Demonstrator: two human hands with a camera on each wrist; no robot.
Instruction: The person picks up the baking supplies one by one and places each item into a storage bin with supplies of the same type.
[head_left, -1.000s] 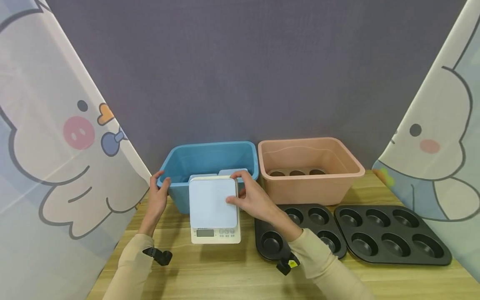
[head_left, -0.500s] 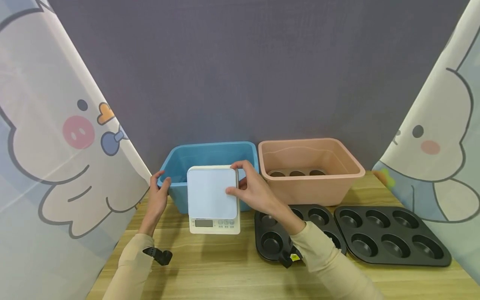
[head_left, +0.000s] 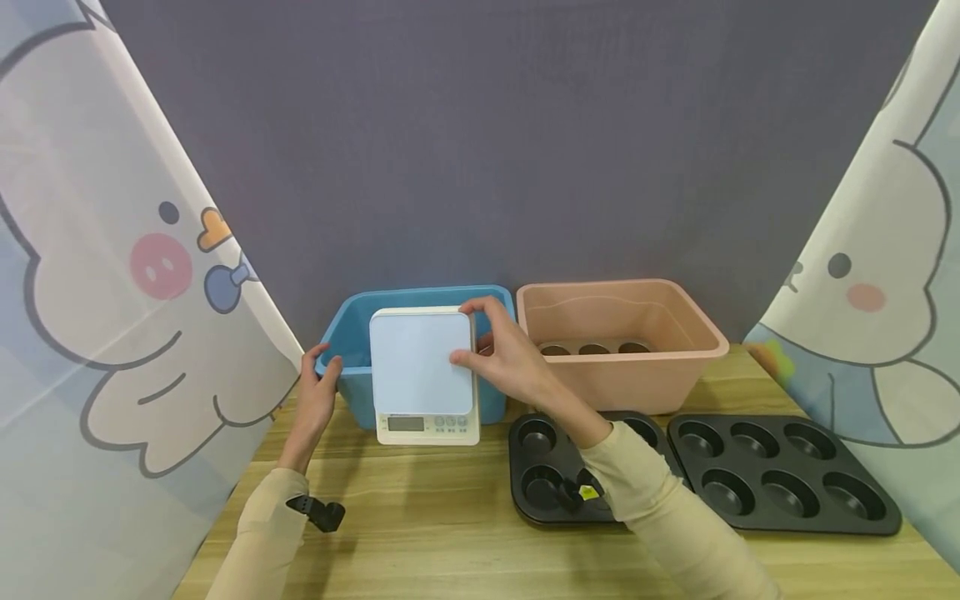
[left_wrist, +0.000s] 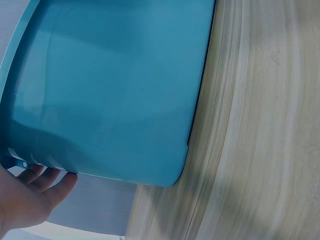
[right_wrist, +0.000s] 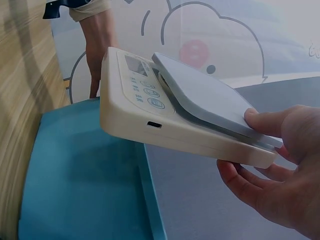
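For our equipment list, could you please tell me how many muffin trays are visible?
3: one tray partly behind the right forearm, another tray to its right, and a third tray inside the pink tub, where more may be hidden.

On the table (head_left: 450, 542), the left tub (head_left: 362, 398) stands beside the right tub (head_left: 607, 382), which has a pan (head_left: 595, 348) in it and two muffin trays (head_left: 783, 467) side by side before it, while the scale (head_left: 422, 367) hangs before the left tub.
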